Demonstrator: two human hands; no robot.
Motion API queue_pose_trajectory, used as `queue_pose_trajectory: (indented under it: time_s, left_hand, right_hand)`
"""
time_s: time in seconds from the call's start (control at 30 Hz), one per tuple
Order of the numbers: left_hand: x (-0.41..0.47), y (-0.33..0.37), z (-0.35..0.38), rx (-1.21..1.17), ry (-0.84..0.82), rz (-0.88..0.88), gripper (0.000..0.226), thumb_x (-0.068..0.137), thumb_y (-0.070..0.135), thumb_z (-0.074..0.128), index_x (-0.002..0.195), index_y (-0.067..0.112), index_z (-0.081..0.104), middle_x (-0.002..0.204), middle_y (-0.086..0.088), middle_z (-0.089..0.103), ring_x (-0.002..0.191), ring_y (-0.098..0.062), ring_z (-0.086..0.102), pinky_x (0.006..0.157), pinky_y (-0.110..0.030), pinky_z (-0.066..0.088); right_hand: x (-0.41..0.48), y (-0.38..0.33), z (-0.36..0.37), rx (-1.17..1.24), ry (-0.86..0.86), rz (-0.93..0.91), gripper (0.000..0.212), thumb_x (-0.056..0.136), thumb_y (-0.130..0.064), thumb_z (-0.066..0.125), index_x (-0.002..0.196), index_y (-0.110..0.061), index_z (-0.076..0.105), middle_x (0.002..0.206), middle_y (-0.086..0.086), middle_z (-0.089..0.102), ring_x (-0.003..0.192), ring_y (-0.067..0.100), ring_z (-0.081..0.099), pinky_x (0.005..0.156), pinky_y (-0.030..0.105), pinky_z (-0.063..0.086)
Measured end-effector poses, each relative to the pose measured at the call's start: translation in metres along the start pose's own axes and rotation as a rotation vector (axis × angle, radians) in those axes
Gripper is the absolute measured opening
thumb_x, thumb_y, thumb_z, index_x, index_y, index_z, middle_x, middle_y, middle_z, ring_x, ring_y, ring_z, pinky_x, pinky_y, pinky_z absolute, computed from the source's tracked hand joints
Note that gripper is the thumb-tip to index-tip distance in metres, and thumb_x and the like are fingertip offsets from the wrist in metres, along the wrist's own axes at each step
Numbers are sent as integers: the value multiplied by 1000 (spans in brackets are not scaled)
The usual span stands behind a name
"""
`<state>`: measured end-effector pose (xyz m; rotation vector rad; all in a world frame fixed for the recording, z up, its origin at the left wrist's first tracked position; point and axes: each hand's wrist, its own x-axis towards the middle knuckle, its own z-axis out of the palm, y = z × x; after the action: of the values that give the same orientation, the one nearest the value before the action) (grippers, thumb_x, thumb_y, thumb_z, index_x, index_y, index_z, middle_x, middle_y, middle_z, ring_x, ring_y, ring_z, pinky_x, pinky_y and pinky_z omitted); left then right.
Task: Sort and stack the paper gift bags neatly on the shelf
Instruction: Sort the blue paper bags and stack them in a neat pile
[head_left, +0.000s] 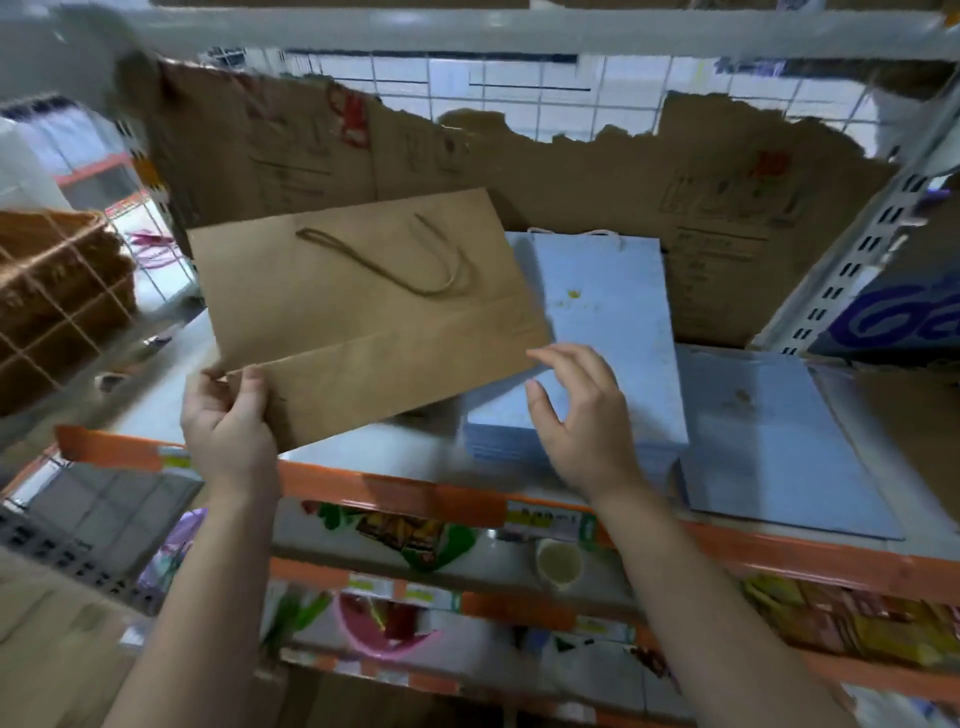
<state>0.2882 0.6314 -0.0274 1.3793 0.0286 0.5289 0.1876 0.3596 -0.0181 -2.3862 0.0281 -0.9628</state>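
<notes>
Two bare forearms reach up from the bottom edge of the view toward the shelf (441, 501), which has an orange front rail. The left hand (228, 421) grips the near left corner of a flat brown paper bag (363, 312), thumb on top and fingers curled underneath. The bag is held tilted above the left half of the shelf, its far end higher, and its twisted cord handle (395, 265) lies loose across its upper face. The bag's right edge overlaps the left side of a stack of pale blue bags (613, 322) that lies flat at the middle of the shelf, with white cord handles toward the back.

The right hand (582, 415) holds nothing. Its fingers are spread and relaxed over the front part of this blue stack, just beside the brown bag's near right corner; whether the fingertips touch the paper cannot be told.

A second stack of blue bags (769, 441) lies just beside the first, toward the right end, its front edge overhanging the orange rail. A torn cardboard sheet (571, 176) stands along the back edge of the shelf against a white wire grid (519, 88). Brown wicker baskets (57, 291) sit behind wire mesh beyond the left end. On a lower shelf stands a paper cup (558, 564).
</notes>
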Motion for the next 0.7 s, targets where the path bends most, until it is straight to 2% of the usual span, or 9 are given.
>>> queue_pose_trajectory:
  time_s: [0.1,0.23,0.3,0.37,0.43,0.53,0.6,0.7]
  left_hand:
    - [38,-11,-29,16,-16,-33,10,92,16,55,93,26,56,87,4,62,77,-7,54,73,-24,45]
    - [82,-24,-55,21,25,-106,15,92,11,57,100,24,56,82,13,63,68,4,57,67,-15,47]
    - [105,-33,-68,67,-19,-136,16,90,10,57,102,21,57,82,8,62,66,3,56,68,-19,47]
    - [126,-42,-79,111,-75,-156,16,87,12,58,98,23,59,84,4,61,72,-4,56,74,-25,47]
    - [144,-51,-85,167,-128,-160,15,88,14,59,102,19,60,86,3,61,78,-8,55,76,-24,45]
    - [159,-61,-86,233,-187,-183,24,90,15,61,113,11,60,87,3,63,82,-11,57,73,-21,47]
    - [166,-66,-86,314,-208,-195,32,82,31,69,110,17,62,95,-2,69,88,-16,62,80,-29,52]
    - [174,-70,-85,513,-251,-215,55,56,55,79,100,29,61,100,2,70,94,-18,66,87,-41,54]
  right_hand:
    - [-2,-31,33,-17,5,19,35,91,-23,48,115,-5,65,114,10,61,110,22,53,98,20,35]
    - [-17,-65,70,-41,-33,31,29,92,-17,51,116,-6,64,113,7,62,110,17,54,98,16,35]
    - [-26,-75,85,-80,-60,11,26,91,-11,55,113,-7,66,110,6,63,109,16,53,99,15,34]
    - [-33,-80,97,-112,-86,-8,25,89,-9,56,112,-7,67,109,6,64,108,15,53,100,16,33]
    - [-40,-80,108,-120,-158,12,27,91,-13,54,114,-7,66,112,5,63,110,15,53,100,18,35]
    - [-53,-73,125,-198,-264,75,36,94,-29,45,119,-10,63,116,3,60,113,15,50,98,26,42]
    - [-59,-68,134,-306,-280,93,39,95,-34,41,119,-12,63,117,2,60,113,16,51,93,30,48]
    - [-61,-68,143,-413,-225,94,37,94,-31,39,113,-14,65,114,2,63,109,18,56,82,33,52]
